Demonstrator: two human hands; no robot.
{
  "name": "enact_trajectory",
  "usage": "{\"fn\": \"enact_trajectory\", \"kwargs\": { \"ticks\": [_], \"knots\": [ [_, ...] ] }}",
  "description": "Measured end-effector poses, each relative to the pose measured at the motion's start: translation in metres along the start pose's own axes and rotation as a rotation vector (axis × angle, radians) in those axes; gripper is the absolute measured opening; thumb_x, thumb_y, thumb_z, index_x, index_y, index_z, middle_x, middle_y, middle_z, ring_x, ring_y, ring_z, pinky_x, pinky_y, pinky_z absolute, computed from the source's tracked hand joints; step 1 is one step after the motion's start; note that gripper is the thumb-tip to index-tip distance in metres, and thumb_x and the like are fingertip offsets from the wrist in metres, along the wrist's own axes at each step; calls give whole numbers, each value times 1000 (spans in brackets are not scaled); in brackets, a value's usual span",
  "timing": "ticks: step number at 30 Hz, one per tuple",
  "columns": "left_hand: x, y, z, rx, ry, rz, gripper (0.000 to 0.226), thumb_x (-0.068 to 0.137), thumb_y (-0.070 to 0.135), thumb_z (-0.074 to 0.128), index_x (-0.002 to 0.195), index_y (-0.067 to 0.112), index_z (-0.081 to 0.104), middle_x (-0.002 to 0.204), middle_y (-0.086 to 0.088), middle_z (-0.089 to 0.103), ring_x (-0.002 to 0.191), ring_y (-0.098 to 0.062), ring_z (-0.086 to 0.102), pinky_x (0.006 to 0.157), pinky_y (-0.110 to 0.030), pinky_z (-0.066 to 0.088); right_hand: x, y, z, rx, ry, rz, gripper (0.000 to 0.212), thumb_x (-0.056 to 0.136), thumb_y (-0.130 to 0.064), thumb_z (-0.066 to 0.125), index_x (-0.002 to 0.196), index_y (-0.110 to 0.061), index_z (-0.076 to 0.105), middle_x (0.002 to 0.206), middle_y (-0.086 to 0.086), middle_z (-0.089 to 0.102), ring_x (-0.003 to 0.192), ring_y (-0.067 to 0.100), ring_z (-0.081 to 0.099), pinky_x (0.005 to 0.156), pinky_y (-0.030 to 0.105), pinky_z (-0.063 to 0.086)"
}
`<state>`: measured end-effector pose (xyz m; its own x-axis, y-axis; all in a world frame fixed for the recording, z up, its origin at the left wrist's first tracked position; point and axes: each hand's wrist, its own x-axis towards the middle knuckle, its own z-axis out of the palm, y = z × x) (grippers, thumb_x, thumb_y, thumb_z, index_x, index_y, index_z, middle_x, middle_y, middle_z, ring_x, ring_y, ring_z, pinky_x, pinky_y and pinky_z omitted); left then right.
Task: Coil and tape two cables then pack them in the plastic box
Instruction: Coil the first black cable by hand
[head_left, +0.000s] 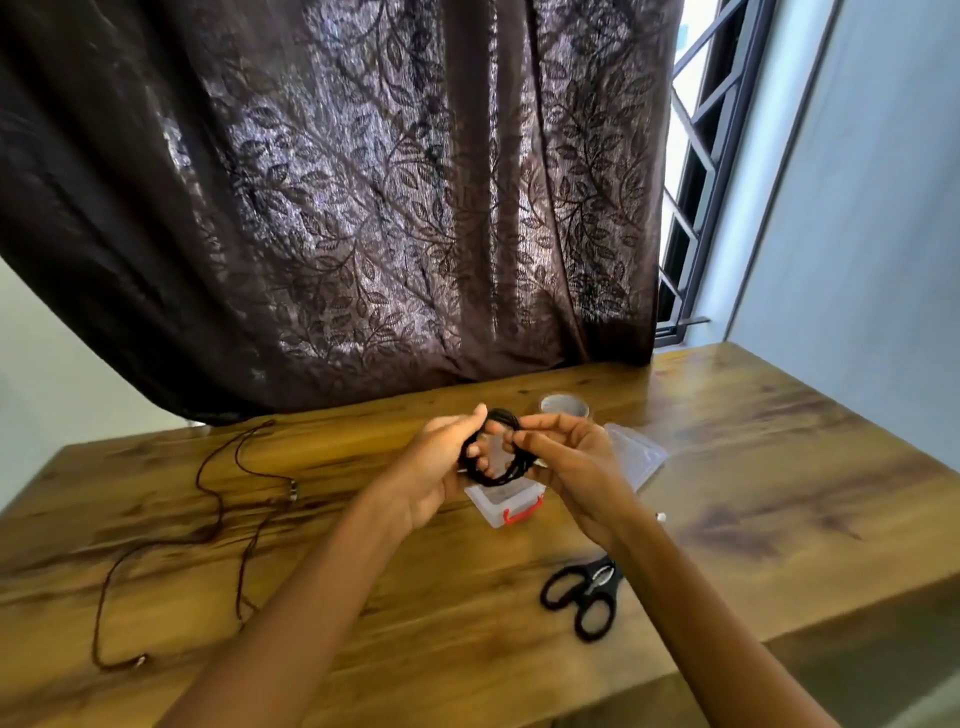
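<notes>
Thin black cable (493, 479), apparently looped several times.

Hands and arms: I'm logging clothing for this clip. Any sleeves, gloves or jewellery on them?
Nothing worn shows. The left hand and right hand are bare, without gloves, rings or watch, and both forearms run bare to the picture's lower edge, no sleeve in view.

You've got black-handled scissors (582, 592) lying flat on the wooden counter (779, 467), near its front edge. Dark leaf-patterned curtain (337, 208) hangs behind the counter's far edge. Barred window (696, 156) past its far right corner, pale wall (857, 208) to the counter's right.
</notes>
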<state>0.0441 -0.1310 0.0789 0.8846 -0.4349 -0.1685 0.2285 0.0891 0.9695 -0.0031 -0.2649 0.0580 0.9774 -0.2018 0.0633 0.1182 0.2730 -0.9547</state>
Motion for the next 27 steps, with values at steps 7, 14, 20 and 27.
{"fn": "enact_trajectory", "kwargs": {
  "ticks": [7,14,20,27],
  "knots": [
    [8,-79,-28,141,154,-190,23,96,12,47,73,12,53,60,0,58,42,-2,56,46,-18,43,-10,80,-3,-157,159,209,19,83,9,58,71,-5,61,61,7,64,48,9,58,44,17,44],
    [21,-144,-54,343,305,-279,12,91,10,56,84,8,65,79,-8,65,72,-19,61,73,-31,51,-11,150,2,-427,319,351,7,81,-1,64,79,-7,65,77,9,67,77,24,63,78,42,54],
    [27,-161,-57,637,443,-200,18,88,18,60,99,8,71,93,-5,72,85,-19,65,71,-26,49,-12,165,14,-813,363,256,12,82,-12,65,92,-11,72,86,-1,69,80,12,62,66,13,46],
    [36,-169,-68,973,471,-99,18,86,28,62,98,21,73,108,-2,67,103,-20,57,79,-28,42,-10,181,16,-946,367,216,16,86,-23,60,97,-23,71,95,-3,70,95,15,61,81,36,52]
  ]
}}
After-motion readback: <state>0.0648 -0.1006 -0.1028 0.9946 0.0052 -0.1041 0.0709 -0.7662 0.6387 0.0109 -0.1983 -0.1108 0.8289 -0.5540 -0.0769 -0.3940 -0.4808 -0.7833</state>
